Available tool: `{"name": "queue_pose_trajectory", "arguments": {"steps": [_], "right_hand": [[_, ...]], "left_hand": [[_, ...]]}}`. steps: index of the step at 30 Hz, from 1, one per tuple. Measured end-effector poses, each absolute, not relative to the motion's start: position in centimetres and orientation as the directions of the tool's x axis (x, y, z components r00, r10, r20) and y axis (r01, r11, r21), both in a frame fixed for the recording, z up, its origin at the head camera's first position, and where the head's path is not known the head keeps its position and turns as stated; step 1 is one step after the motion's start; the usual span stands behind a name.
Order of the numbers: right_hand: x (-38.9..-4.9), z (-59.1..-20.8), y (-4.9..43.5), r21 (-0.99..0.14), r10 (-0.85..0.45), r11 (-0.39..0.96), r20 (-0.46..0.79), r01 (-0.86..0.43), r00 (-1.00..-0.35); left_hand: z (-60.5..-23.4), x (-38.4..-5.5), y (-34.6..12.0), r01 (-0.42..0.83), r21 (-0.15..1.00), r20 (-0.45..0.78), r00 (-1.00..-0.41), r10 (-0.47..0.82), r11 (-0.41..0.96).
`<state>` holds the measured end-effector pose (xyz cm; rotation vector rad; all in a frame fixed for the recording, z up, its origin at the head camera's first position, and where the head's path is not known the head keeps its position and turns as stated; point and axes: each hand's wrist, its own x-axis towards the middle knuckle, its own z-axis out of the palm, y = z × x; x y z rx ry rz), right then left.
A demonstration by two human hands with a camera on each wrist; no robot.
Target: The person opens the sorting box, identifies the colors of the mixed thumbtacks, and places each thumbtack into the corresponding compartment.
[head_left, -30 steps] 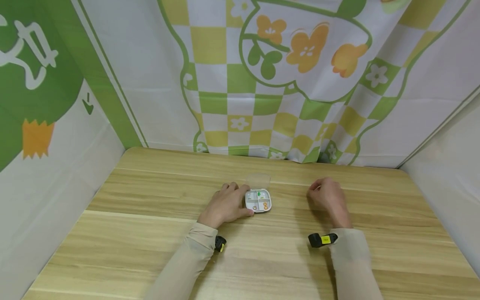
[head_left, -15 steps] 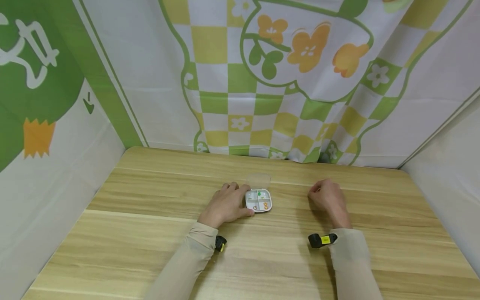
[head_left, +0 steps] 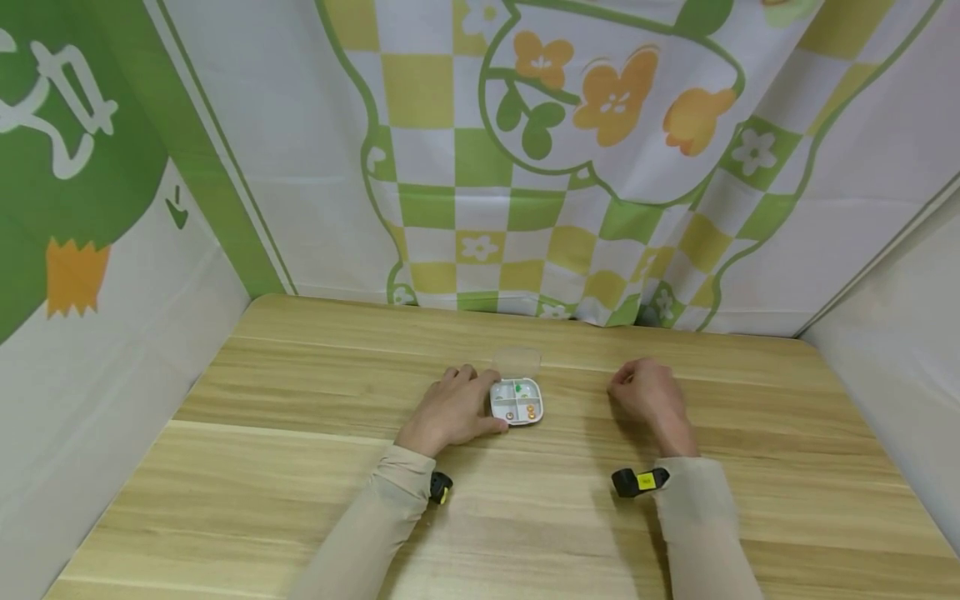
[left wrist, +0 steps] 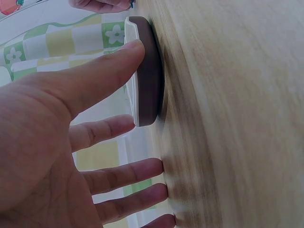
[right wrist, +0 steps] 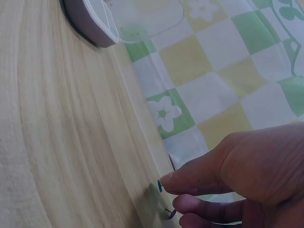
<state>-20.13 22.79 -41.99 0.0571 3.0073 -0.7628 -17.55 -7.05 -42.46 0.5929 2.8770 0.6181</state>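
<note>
A small pill box (head_left: 516, 402), with a white tray and a dark brown outer side, lies on the table with its clear lid (head_left: 517, 361) raised at the back. Its four-part tray holds tiny orange, green and other bits. My left hand (head_left: 453, 408) grips the box's left end between thumb and index finger; the other fingers spread onto the table. To the right of the box, my right hand (head_left: 651, 393) has curled fingers. A tiny teal piece (right wrist: 160, 185) shows at its thumb tip and a small dark piece (right wrist: 170, 213) by its fingertips. Their kind is unclear.
The light wooden table (head_left: 300, 492) carries the box and both forearms. Behind it hangs a green, yellow and white checked curtain (head_left: 480, 200). White panels stand at both sides. Each wrist wears a black camera (head_left: 637, 482).
My right hand has shifted slightly left, toward the box. The left hand and the pill box stay where they were.
</note>
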Motion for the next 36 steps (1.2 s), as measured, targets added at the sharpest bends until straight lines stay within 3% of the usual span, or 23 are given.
{"name": "queue_pose_trajectory", "arguments": {"steps": [36], "right_hand": [[-20.0, -41.3, 19.7, -0.501, -0.066, 0.861, 0.058, -0.086, -0.996]], "left_hand": [[-42.4, -17.6, -7.0, 0.349, 0.403, -0.063, -0.912, 0.406, 0.846]]}}
